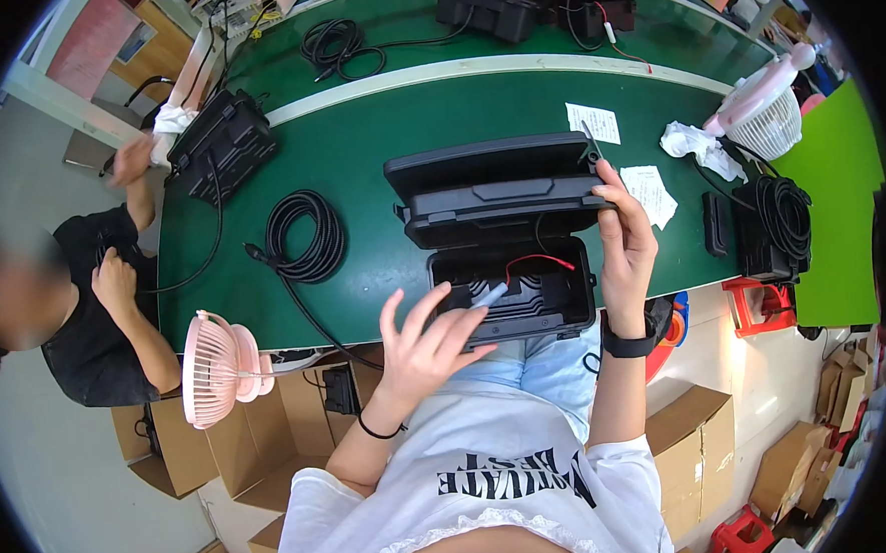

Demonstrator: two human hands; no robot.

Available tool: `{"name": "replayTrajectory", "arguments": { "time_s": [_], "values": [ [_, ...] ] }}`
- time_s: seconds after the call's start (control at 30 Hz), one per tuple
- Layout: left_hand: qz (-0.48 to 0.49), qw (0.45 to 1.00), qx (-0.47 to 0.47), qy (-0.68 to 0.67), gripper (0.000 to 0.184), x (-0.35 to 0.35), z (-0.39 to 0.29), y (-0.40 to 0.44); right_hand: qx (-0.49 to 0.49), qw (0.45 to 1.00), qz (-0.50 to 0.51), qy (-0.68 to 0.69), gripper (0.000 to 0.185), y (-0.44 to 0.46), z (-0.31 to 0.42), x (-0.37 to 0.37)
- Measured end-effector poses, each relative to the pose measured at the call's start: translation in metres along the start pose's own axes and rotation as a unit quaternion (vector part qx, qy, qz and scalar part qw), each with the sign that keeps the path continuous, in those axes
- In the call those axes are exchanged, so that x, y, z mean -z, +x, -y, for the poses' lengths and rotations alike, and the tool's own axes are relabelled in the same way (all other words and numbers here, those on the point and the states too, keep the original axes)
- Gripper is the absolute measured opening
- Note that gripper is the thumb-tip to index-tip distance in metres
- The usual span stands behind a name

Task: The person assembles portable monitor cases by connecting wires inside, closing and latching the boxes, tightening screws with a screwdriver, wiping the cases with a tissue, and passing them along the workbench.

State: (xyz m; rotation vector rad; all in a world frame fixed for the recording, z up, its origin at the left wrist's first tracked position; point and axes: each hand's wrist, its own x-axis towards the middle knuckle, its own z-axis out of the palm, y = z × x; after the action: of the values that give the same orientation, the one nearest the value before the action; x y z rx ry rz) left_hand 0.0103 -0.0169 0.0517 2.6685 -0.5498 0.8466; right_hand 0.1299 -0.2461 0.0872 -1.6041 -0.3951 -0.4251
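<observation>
In front of me, an open black plastic case (514, 328) sits at the table's near edge, its lid (487, 159) raised. My right hand (627, 242) grips the right end of the lid, fingers on top and thumb below. A thin dark pointed piece rises by its fingertips; I cannot make out its kind. My left hand (432, 345) is over the case's front left, fingers spread. Close to its fingertips is a pale blue connector (489, 296), and a red wire (537, 260) curves inside the case. Whether the fingers touch the connector is unclear.
On the green table (356, 151) lie a coiled black cable (304, 236), another black case (224, 148) and paper slips (649, 194). Pink fans (222, 368) stand left and right. A co-worker (93, 295) sits at the left. Cardboard boxes (687, 444) stand below.
</observation>
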Motion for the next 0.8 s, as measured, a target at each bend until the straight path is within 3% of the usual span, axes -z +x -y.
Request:
{"name": "replayTrajectory", "arguments": {
  "time_s": [0.17, 0.27, 0.3, 0.4, 0.43, 0.57, 0.7, 0.8],
  "values": [
    [-0.018, 0.997, -0.021, -0.075, 0.039, -0.014, 0.014, -0.001, -0.004, 1.0, 0.022, 0.0, 0.022, -0.002, 0.001, 0.004],
    [-0.054, 0.989, 0.026, -0.132, 0.049, -0.018, 0.015, 0.005, -0.018, 0.999, 0.029, -0.005, 0.022, -0.006, 0.006, 0.007],
    [-0.114, 0.981, 0.034, -0.155, 0.073, -0.029, 0.017, 0.0, -0.019, 0.999, 0.029, 0.0, 0.022, -0.007, 0.006, 0.007],
    [-0.259, 0.902, 0.146, -0.311, 0.093, -0.052, 0.001, 0.002, 0.016, 1.0, 0.007, -0.005, 0.021, -0.016, -0.002, 0.004],
    [-0.245, 0.881, 0.188, -0.358, 0.093, -0.055, -0.002, -0.002, 0.004, 1.0, -0.002, 0.001, 0.02, -0.018, -0.002, 0.004],
    [-0.192, 0.914, 0.144, -0.327, 0.07, -0.055, 0.005, -0.023, -0.012, 1.0, -0.021, -0.01, 0.019, -0.026, 0.002, 0.005],
    [-0.186, 0.931, 0.085, -0.301, 0.065, -0.067, 0.012, -0.057, 0.012, 0.996, -0.024, -0.084, 0.022, -0.008, 0.015, 0.002],
    [-0.198, 0.925, 0.081, -0.313, 0.064, -0.068, 0.012, -0.056, -0.055, 0.996, -0.017, -0.061, 0.022, 0.007, 0.018, -0.001]
  ]
}}
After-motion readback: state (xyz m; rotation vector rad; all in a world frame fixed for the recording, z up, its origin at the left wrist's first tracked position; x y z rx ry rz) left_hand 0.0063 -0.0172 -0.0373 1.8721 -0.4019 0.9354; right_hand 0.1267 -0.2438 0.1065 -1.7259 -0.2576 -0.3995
